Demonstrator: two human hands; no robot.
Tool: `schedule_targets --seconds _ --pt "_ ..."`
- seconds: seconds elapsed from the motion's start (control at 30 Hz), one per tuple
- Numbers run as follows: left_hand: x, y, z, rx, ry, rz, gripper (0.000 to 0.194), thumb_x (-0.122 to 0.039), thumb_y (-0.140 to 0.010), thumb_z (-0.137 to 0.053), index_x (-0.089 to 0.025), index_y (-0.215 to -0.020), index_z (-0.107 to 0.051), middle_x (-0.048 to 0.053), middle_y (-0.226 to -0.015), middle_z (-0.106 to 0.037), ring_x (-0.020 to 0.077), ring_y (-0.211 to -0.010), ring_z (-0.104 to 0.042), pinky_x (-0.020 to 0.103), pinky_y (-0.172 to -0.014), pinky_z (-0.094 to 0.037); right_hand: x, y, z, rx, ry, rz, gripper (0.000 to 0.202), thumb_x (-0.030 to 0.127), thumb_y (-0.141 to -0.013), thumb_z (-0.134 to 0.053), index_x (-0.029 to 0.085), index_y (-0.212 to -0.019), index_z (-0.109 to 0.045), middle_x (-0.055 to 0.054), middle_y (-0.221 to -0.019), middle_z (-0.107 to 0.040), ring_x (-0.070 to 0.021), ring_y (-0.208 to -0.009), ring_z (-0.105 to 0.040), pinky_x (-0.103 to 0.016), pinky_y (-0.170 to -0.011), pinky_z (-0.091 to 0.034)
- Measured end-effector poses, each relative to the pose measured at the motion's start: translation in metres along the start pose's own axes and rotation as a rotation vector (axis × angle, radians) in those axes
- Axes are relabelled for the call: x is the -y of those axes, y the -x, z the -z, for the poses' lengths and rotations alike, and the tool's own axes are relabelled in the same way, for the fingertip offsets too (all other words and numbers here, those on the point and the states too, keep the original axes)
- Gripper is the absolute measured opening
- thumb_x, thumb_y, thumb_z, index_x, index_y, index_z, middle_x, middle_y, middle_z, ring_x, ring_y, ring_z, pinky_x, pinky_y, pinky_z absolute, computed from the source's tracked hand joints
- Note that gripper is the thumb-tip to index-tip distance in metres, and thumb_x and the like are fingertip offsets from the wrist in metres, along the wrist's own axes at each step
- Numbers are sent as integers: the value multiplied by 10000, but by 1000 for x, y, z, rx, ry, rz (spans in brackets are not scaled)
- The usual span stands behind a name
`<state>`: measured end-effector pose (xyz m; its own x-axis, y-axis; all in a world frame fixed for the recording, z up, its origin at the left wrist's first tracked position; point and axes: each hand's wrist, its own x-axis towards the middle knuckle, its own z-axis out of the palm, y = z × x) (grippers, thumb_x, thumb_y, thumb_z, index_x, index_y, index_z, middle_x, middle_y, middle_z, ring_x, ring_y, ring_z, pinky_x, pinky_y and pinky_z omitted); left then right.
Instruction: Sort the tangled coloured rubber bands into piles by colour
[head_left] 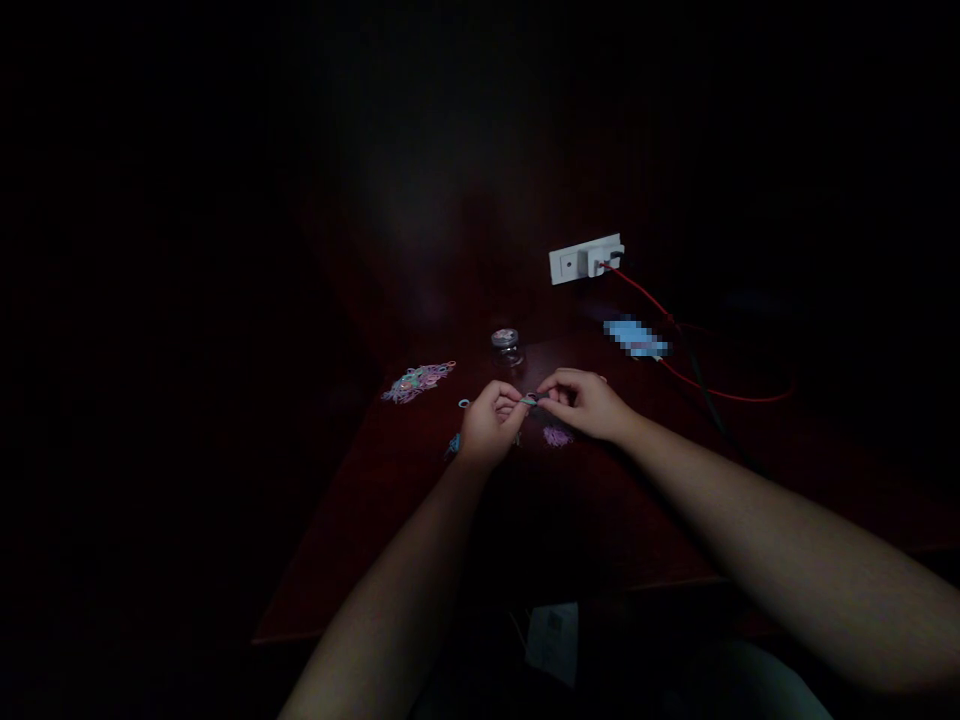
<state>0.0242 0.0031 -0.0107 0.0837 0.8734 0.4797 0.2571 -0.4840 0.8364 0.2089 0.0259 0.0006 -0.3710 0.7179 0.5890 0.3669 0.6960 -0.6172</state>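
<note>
My left hand point(491, 424) and my right hand point(584, 402) meet over the dark red table point(360, 520), their fingertips pinched on a small greenish band point(529, 401) between them. Below the fingers lies a small pile of purple bands point(557, 436). A few blue bands point(454, 444) sit just left of my left hand, partly covered by it. One pale loop point(464, 404) rests beside that hand. Farther left is a larger heap of mixed pink, purple and green bands point(418, 382).
Behind my hands stands a small clear jar with a lid point(505, 340). A blurred blue object point(636, 338) lies at the right, joined to a red cable point(739, 397). A white wall socket point(586, 259) holds plugs. White paper point(553, 640) shows below the table's front edge.
</note>
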Motion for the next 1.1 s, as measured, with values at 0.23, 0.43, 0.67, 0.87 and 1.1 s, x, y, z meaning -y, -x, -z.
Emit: schedule_targets --seconds 0.23,0.43,0.67,0.87,1.1 --pt "0 2 2 60 -58 -8 134 -236 -771 -647 -185 -793 -525 -1 -665 -646 137 -654 -682 185 -545 -482 5 1 2 72 -11 88 175 311 -796 -625 153 -852 -675 -20 -713 -562 -109 -591 -502 -231 -521 -392" --pt "-1 1 4 95 -67 -13 128 -221 -761 -645 -185 -781 -524 2 -663 -653 136 -644 -682 180 -531 -477 5 1 1 127 18 148 68 223 -759 -647 162 -784 -662 -5 -697 -551 -101 -590 -494 -220 -534 -385" --pt "4 4 2 160 -72 -21 102 -215 -766 -624 -182 -799 -533 13 -701 -655 132 -654 -675 190 -553 -477 -1 3 1 152 35 136 52 192 -776 -603 155 -757 -634 -8 -700 -559 -105 -602 -512 -224 -554 -393" --pt "0 8 -2 148 -25 -1 184 -302 -764 -661 -172 -742 -533 7 -653 -636 95 -550 -590 185 -487 -421 1 3 3 143 60 148 51 182 -773 -590 159 -732 -608 -10 -701 -560 -101 -591 -503 -219 -550 -387" --pt "3 5 -4 66 51 25 195 -298 -751 -682 -175 -858 -576 29 -742 -687 125 -644 -647 219 -575 -492 5 3 4 139 86 194 44 188 -786 -599 170 -746 -606 -11 -706 -560 -107 -619 -508 -224 -578 -386"
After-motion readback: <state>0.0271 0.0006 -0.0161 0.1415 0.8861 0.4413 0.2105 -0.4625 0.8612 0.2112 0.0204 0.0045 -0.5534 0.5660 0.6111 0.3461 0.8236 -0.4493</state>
